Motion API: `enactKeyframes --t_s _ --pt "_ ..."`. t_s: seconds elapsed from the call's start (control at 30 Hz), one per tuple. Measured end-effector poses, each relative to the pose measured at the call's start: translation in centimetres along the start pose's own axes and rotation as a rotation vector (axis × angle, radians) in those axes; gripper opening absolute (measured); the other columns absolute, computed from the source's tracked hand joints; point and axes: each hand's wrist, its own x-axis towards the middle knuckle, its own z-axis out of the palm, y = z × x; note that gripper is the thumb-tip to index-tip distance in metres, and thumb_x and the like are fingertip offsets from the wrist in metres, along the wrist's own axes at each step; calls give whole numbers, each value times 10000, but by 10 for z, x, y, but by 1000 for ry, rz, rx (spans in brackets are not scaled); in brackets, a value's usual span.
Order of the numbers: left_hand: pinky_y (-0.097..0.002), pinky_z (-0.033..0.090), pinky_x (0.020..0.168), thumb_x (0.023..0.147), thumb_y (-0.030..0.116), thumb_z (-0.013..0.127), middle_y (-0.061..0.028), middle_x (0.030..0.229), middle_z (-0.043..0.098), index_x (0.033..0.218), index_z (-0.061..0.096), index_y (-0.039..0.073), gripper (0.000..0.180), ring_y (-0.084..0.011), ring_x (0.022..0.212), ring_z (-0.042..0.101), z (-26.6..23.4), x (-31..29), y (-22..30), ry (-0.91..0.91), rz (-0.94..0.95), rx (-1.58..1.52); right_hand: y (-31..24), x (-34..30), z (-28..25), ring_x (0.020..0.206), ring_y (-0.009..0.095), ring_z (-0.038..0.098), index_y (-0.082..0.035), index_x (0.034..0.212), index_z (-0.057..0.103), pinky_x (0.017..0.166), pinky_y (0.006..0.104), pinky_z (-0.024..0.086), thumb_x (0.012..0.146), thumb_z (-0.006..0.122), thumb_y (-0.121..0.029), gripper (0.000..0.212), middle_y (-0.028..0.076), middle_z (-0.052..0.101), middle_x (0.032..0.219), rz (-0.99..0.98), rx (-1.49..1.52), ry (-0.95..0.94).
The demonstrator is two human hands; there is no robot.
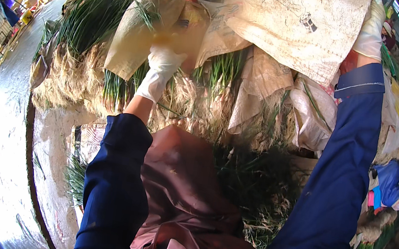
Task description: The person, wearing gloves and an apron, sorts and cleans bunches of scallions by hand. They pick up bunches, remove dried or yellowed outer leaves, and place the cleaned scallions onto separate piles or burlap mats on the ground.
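A large cream woven sack point(299, 29) with faded dark print spreads across the upper right. My right hand point(372, 31), in a white glove, is closed on its right edge. My left hand point(161, 68), also white-gloved, lies against a tan woven sack point(132, 38) at the upper left; a blur hides its fingers, so its grip cannot be told. Around and below that hand are bunches of green onions point(224, 77), their pale roots toward me. More tan sacking point(265, 75) partly covers the bunches beside them.
A pile of green onions point(94, 18) lies far left, beside pale concrete floor point(9, 138). Dark green leaves point(252, 188) lie below, by my brown apron point(182, 173). A crumpled whitish sack point(311, 112) hangs inside my right arm. Another person point(395, 185) bends at the right.
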Motion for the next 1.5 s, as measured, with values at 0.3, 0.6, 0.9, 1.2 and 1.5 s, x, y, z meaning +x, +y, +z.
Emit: enactKeyframes --t_s 0.3,0.6,0.9,1.2,1.5 --pt "-414 338 955 830 468 500 -174 1268 387 1332 293 -8 723 -317 1140 380 9 -27 38 -665 69 -1576 -58 -141 25 648 99 551 -51 1016 582 621 221 462 882 502 -142 180 21 593 757 393 371 -558" --pt "-217 450 761 738 -30 601 -37 990 556 1180 516 33 454 -140 849 531 3 -94 40 -251 37 -1124 -64 -361 7 733 165 604 -52 1058 546 658 307 490 841 597 -117 232 86 611 841 386 -232 -440" --pt "-312 500 737 693 18 682 -134 962 655 1059 645 97 376 -211 830 630 -130 -137 10 335 396 120 -114 -327 -6 1172 227 467 88 1289 372 1026 314 351 971 253 -117 397 173 464 1286 656 32 -197" --pt "-310 478 784 715 60 681 -134 1015 623 1090 611 73 382 -201 884 603 -187 -313 -125 738 95 -499 -65 -394 18 1167 260 471 22 1318 384 1022 376 342 944 326 -226 452 181 455 1293 880 166 -605" --pt "-308 457 830 737 102 679 -135 1068 592 1121 577 49 401 -191 938 576 -212 -526 -238 1265 -278 -324 -54 -432 56 1166 257 471 14 1318 388 1019 375 345 943 330 -236 455 180 458 1289 962 75 -885"
